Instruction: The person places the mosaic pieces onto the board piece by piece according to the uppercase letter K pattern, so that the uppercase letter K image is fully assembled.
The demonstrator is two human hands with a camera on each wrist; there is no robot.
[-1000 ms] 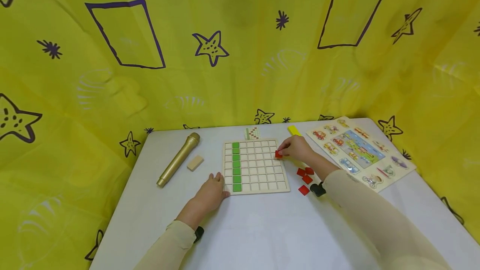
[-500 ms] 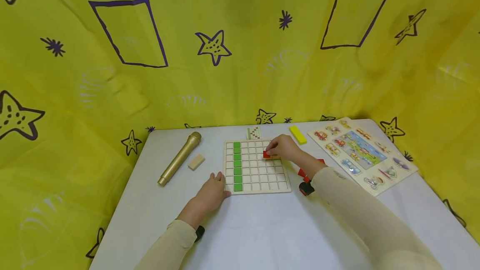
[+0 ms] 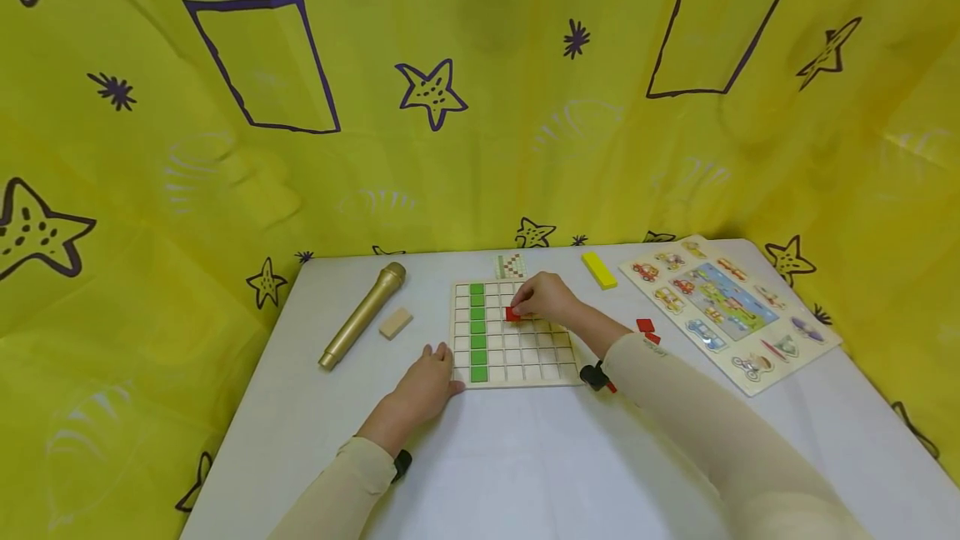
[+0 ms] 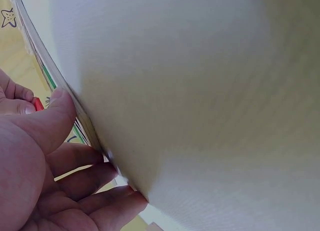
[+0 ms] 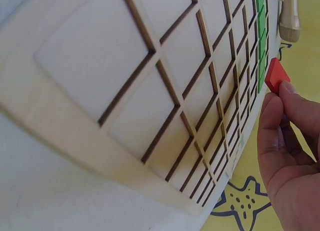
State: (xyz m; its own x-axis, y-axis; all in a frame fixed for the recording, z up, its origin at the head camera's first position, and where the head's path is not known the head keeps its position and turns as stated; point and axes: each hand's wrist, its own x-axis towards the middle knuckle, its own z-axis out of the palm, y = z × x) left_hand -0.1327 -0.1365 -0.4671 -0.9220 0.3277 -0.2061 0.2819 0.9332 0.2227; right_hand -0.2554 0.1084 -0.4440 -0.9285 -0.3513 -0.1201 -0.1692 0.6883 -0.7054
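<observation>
A wooden grid board (image 3: 525,372) lies on the white table, with a column of green square tiles (image 3: 478,327) in its second column from the left. My right hand (image 3: 550,298) pinches a red square tile (image 5: 277,76) between thumb and fingertips, over the upper middle of the grid; in the right wrist view the tile is tilted and held above the board. My left hand (image 3: 422,386) rests at the board's near left corner, fingers along the left side and thumb at the front edge. In the left wrist view its thumb (image 4: 61,111) touches the board's edge.
Loose red tiles (image 3: 646,326) lie right of the board, some hidden by the right arm. A small pattern card (image 3: 511,266) and a yellow block (image 3: 599,270) are behind it. A gold microphone (image 3: 363,315) and wooden block (image 3: 395,323) lie left, a picture puzzle (image 3: 727,307) right.
My right hand has carried the red tile leftward from the board's right edge to its upper middle. My left hand has stayed at the corner.
</observation>
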